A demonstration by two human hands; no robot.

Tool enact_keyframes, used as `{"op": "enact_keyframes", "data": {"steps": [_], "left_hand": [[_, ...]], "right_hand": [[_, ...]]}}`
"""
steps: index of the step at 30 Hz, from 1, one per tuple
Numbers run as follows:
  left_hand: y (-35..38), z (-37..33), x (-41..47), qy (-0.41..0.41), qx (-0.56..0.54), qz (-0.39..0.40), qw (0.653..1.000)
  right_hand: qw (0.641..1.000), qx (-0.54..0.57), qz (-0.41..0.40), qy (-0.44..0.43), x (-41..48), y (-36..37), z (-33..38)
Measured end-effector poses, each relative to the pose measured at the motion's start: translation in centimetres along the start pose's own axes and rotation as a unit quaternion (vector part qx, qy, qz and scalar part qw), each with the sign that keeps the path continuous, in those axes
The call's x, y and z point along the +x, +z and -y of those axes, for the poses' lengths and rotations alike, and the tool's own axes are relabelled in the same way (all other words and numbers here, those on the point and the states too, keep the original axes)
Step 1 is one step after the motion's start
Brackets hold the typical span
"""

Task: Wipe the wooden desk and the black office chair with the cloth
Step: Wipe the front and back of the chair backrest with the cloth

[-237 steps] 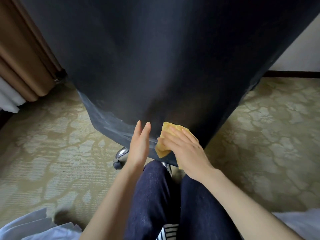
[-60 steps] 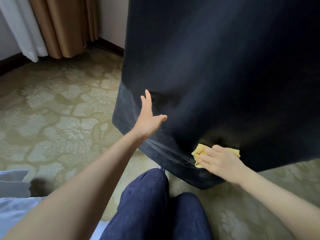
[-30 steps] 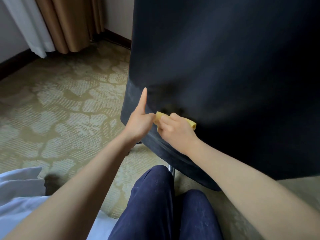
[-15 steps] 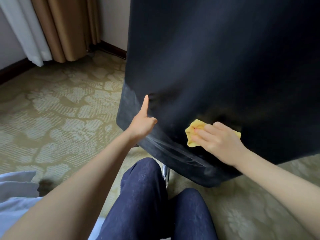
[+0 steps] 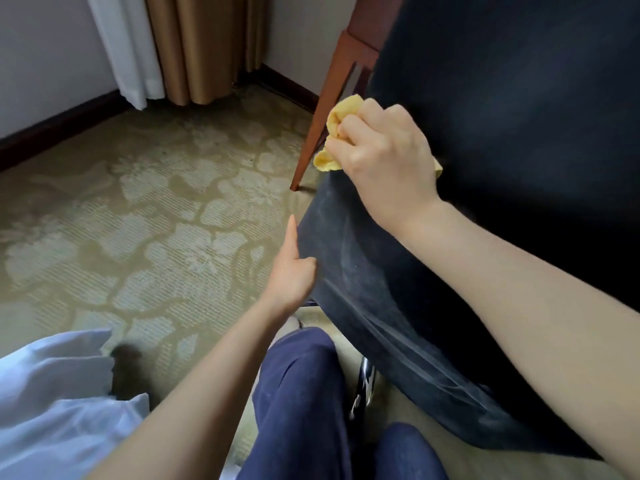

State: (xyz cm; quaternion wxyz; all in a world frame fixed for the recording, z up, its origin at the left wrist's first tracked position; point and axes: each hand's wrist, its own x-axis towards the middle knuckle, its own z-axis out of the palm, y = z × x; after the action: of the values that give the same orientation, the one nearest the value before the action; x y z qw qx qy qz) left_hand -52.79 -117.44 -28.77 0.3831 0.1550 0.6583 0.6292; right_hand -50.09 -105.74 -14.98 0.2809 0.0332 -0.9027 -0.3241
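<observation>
The cloth (image 5: 341,116) (yellow, bunched into a wad) is being held tightly in the grip of the right hand (image 5: 384,161), the fingers being curled closely round it. Folds of it are being squeezed out above and to the left of the grip, and one small corner is showing at the grip's right side. The wad is being pressed against the left edge of the chair (image 5: 502,133), whose black covering is spreading away to the right of the grip and down below it. Pale streaks are being shown on that covering below the grip.

Down and to the left of the grip, the left hand (image 5: 292,271) is being held against the same edge of the chair. Its forefinger is being held straight along the edge, the other fingers are being curled in, and nothing is being seen inside them.

The desk leg (image 5: 333,88), of reddish wood, is slanting down just behind the cloth, left of the grip. A shiny metal part (image 5: 363,386) under the chair is being glimpsed well below the grip, beside dark blue trousers (image 5: 301,393). The patterned carpet (image 5: 173,202) is lying to the left of both hands, and tan curtains (image 5: 204,46) are hanging far up and to the left of the grip.
</observation>
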Motion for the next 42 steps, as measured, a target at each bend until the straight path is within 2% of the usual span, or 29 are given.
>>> {"op": "enact_keyframes", "data": {"steps": [4,11,17,22,25,30,33,35,37,39,42], "left_hand": [[0.1,0.4,1.3,0.004,-0.008,0.002,1.0],[1.0,0.8,2.4,0.004,-0.007,0.018,1.0],[1.7,-0.7,1.7,0.018,0.027,0.034,0.999],[2.6,-2.0,0.6,0.001,0.078,0.077,0.994],[2.7,-1.9,0.4,-0.012,0.095,0.092,0.991],[2.6,-0.8,0.8,0.009,0.088,0.101,0.991],[2.7,-0.4,1.1,0.016,0.065,0.099,0.993],[2.4,-0.3,1.4,0.016,0.041,0.083,0.996],[1.9,-0.3,1.6,0.017,0.008,0.064,0.998],[1.0,-0.1,1.9,0.011,-0.023,0.032,0.999],[-0.1,0.5,2.6,-0.002,-0.047,-0.051,0.998]], "right_hand": [[0.984,-0.073,0.122,-0.104,-1.6,4.0,3.0],[0.956,-0.022,0.222,-0.193,-6.1,7.0,5.6],[0.923,0.023,0.294,-0.248,-12.2,4.6,6.2],[0.895,0.04,0.334,-0.293,-17.3,0.2,3.8],[0.918,0.043,0.303,-0.252,-18.7,-2.4,1.7],[0.984,0.043,0.133,-0.108,-15.7,-5.1,-0.1],[0.998,0.027,0.031,-0.053,-11.2,-4.8,-0.4],[0.999,0.008,-0.009,-0.037,-7.7,-3.7,-0.7],[0.999,-0.027,-0.008,-0.031,-4.6,-2.0,-0.7],[0.997,-0.052,0.029,-0.043,-2.4,0.1,0.3],[0.989,-0.052,0.097,-0.104,-2.1,3.4,2.2]]}}
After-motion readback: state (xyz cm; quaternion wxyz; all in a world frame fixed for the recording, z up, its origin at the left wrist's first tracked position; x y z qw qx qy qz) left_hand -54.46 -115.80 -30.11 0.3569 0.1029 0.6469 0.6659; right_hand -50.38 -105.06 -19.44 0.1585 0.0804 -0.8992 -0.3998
